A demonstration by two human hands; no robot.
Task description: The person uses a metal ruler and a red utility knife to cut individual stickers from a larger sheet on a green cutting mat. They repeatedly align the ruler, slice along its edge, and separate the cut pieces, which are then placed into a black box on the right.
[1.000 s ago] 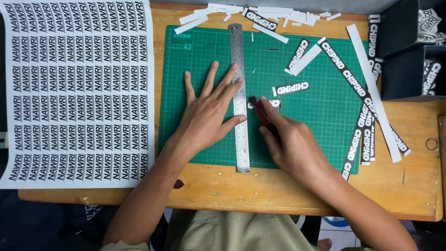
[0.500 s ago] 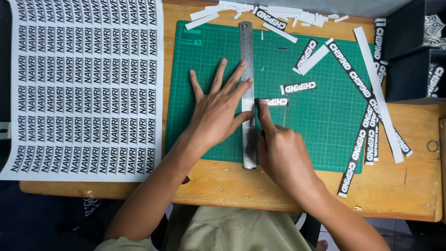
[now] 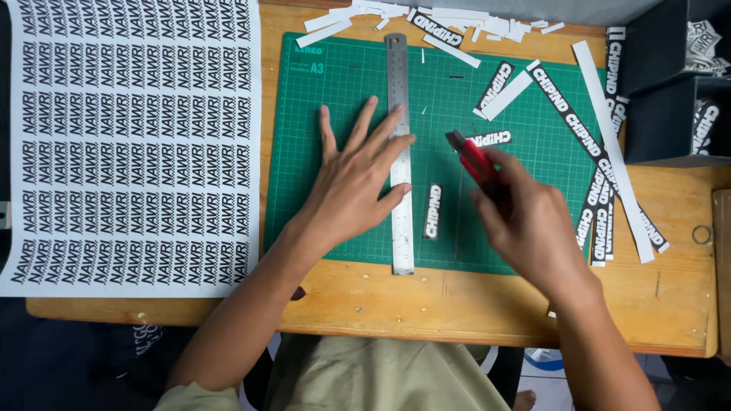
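My left hand (image 3: 352,183) lies flat with fingers spread on the green cutting mat (image 3: 343,84), its fingertips pressing the steel ruler (image 3: 399,76) that runs upright down the mat. My right hand (image 3: 529,224) grips a red utility knife (image 3: 470,156), lifted to the right of the ruler with its tip pointing up-left. A small black printed sticker strip (image 3: 432,211) lies free on the mat just right of the ruler. Another small black label (image 3: 491,138) sits by the knife tip.
A large white sheet of printed black labels (image 3: 126,137) covers the table's left. Cut strips and scraps (image 3: 601,152) are scattered on the right and along the top edge (image 3: 457,19). Black boxes (image 3: 674,84) stand at the far right. The wooden table edge (image 3: 426,304) is near me.
My right hand has pulled the knife away from the ruler to the right and raised it. A cut strip now lies exposed beside the ruler. The left hand stays on the ruler.
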